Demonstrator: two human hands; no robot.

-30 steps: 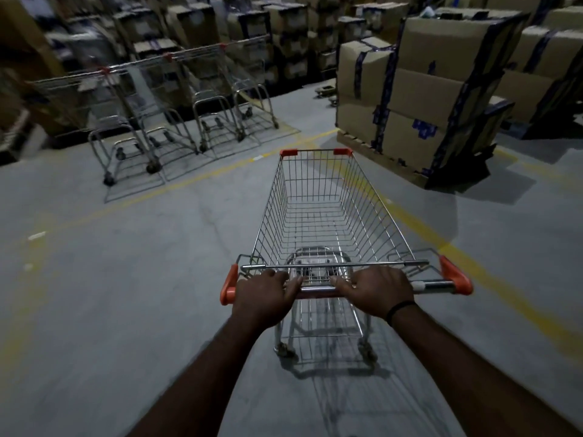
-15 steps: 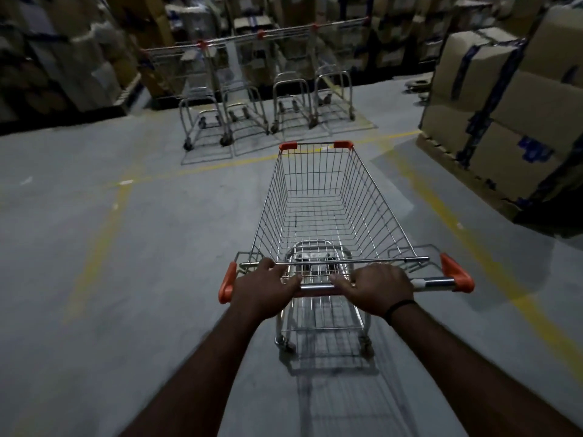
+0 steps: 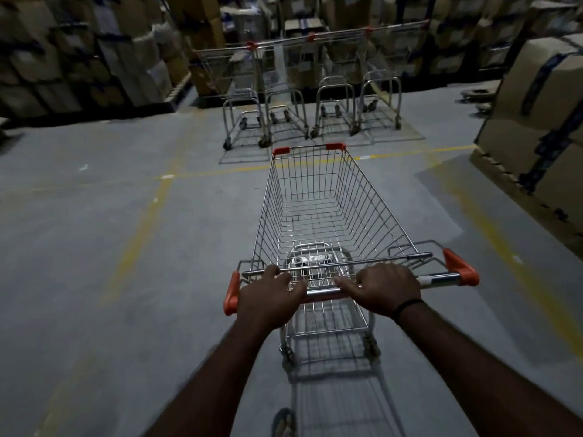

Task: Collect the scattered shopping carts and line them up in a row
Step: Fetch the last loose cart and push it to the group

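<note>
While both hands wrap the handle bar, the shopping cart stands on the grey floor straight in front of the person, its empty wire basket pointing to twelve o'clock. The left hand grips the bar near its orange end cap at the nine o'clock side, fingers curled over the top. The right hand grips it just right of centre in the same way, with a dark wristband on that wrist. Ahead at twelve o'clock, just past the cart's orange-cornered nose, a row of parked carts stands side by side against stacked cartons — a yellow floor line runs crosswise between them and the held cart. At two o'clock sits a pallet of taped cardboard boxes; at ten o'clock, more stacked boxes, blurred and dim. A sandalled foot shows at six o'clock, under the arms.
</note>
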